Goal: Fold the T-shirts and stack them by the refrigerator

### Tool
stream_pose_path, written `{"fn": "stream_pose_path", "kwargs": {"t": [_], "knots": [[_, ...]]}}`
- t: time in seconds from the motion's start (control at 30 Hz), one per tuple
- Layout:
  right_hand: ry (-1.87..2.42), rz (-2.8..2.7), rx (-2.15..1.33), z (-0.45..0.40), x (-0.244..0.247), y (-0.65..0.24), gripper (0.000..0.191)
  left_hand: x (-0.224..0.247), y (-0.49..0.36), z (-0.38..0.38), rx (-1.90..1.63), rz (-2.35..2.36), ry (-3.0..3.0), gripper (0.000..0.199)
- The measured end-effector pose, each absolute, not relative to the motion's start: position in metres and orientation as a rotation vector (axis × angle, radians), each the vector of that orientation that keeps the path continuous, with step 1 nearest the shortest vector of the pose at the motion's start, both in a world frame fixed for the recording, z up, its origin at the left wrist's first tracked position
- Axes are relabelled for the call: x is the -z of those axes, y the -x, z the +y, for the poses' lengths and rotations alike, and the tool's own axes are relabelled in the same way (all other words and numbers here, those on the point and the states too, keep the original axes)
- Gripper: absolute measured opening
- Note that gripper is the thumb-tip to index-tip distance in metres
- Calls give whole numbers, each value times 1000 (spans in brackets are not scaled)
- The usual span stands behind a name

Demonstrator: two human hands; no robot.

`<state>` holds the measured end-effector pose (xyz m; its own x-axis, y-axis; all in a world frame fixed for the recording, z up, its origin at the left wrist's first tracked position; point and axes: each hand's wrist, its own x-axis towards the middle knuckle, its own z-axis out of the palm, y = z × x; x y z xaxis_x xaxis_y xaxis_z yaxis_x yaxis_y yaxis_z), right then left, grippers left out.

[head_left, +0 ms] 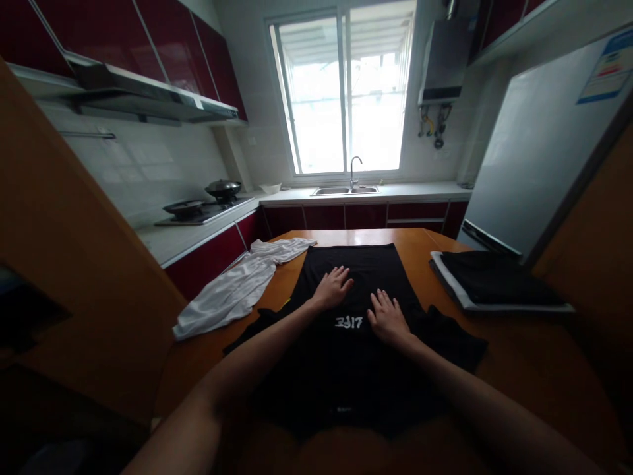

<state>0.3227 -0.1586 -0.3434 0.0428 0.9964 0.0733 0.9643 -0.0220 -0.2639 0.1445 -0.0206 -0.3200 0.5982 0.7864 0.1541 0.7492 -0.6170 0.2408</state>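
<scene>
A black T-shirt (356, 376) with white lettering lies spread out on the wooden table, its collar end towards me and its hem at the far side. My left hand (333, 288) rests flat on the upper middle of the cloth, fingers stretched out. To the right of the lettering, my right hand (388, 316) also lies flat on the shirt with its fingers spread. Neither hand grips anything. The shirt's sleeves stick out on both sides.
A crumpled white garment (232, 287) lies along the table's left side. On the right sits a stack of folded clothes (494, 280), black on top. Beyond the table (420, 241) are a counter with a sink (341, 190), a stove with pans (223, 190), and a fridge (534, 145).
</scene>
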Motion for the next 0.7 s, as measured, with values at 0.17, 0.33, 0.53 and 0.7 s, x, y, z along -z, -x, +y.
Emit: {"fn": "stream_pose_path", "kwargs": {"t": [0.17,0.33,0.53,0.7], "knots": [[2074,-2000,-205,-159,342,-322,63,317,-84,12,-201,1838,-2425,68],[2065,-2015,-204,-158,344,-322,63,324,-56,24,-176,1900,-2381,73],[2082,-2011,-216,-157,343,-323,63,324,-62,33,-195,1891,-2379,71],[2096,-2015,-213,-158,341,-323,63,313,-79,45,-391,1780,-2416,64]]}}
